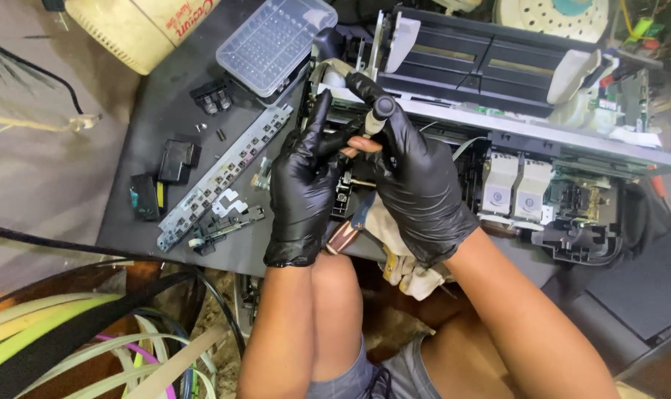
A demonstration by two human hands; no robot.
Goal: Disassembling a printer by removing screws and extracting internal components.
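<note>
Centrally, printer [513,125]: casing off, lies across dark work board [165,103], inner frame and white ink units bare.
Bit case [276,41]: clear plastic, lid down, at board's far edge, just beside printer's left end.
Button strip [224,174]: grey, loose, lies slantwise on board left of the hands; small black parts near it.
Right hand [417,185]: black glove, closed round screwdriver [380,114], forefinger over its black cap.
Left hand [302,192]: black glove, fingers curled against the shaft; true pinch or mere steadying, cannot tell.
Screwdriver: upright, tip hidden down in printer's left end.
Step in hand: likely working a screw there.
Next move calls for: driver kept upright, tip seated, firm downward pressure.
</note>
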